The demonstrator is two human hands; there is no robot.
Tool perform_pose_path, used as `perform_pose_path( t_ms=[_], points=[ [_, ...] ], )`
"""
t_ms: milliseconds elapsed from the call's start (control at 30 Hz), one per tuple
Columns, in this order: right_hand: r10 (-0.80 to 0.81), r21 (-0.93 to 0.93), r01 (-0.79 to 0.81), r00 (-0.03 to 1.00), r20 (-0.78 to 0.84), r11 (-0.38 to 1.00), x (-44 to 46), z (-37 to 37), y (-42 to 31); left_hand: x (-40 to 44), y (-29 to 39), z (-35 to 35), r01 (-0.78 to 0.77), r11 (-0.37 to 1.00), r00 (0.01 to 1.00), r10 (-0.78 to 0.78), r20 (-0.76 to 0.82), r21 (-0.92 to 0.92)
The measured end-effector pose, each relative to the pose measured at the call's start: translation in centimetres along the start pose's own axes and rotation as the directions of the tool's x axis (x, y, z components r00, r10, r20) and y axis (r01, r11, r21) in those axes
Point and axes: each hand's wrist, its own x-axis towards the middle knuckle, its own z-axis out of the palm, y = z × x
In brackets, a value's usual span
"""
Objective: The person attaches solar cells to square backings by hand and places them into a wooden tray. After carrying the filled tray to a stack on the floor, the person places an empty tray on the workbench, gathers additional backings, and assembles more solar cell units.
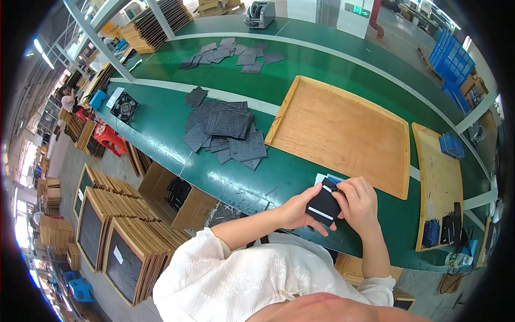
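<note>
Held at four o'clock from the middle of the view, over the near edge of the green table (289,189): one black piece (322,206), flat, roughly square, with two white strips, one near the top and one across the lower part. Clamped from the left side by the left hand (301,212), thumb along the upper left edge, fingers underneath. Gripped at the upper right edge by the right hand (358,205), with fingers bent inward and close together. Just beyond the hands, partly hidden, one blue item (336,179).

Between two and three o'clock, one large wooden tray (343,137) with a raised rim. At three o'clock, one second tray (439,174), bearing one blue basket (451,146), a blue bristly bundle (431,233) and black strips (451,228), too bunched to count.

At eight o'clock, below table height, one open cardboard box (197,208) with black parts inside, and farther out, stacked wooden frames (126,257), too tight to count.

Between ten and eleven o'clock, a heap of dark patterned squares (228,126), overlapping too much to count. At ten o'clock, one black fan (124,106). Farther, between eleven and twelve, scattered dark squares (248,58), partly overlapping. Farthest, at twelve, one grey machine (260,15).
</note>
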Motion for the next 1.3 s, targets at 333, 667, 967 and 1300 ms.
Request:
perform_pose_path(
  t_ms=[333,667,967,1300],
  points=[
    [-0.014,0.022,0.015,0.999,-0.034,1.0,0.1,-0.4,-0.2,0.1,-0.2,0.8,-0.01,0.995,0.999,0.014,-0.037,0.097],
    [0.078,0.119,-0.077,0.997,0.001,0.99,0.0,-0.8,0.4,0.4,0.7,0.7,0.01,0.999,1.0,-0.01,0.005,-0.033],
    [0.034,0.057,-0.032,0.999,-0.024,0.998,-0.3,-1.1,1.3,0.7,0.7,1.4,0.054,0.998,0.999,-0.054,0.0,-0.019],
    [0.004,-0.04,-0.007,0.997,-0.08,0.999,0.1,0.0,1.8,0.8,0.7,1.6,0.05,0.998,0.999,-0.049,-0.012,0.034]
  ],
)
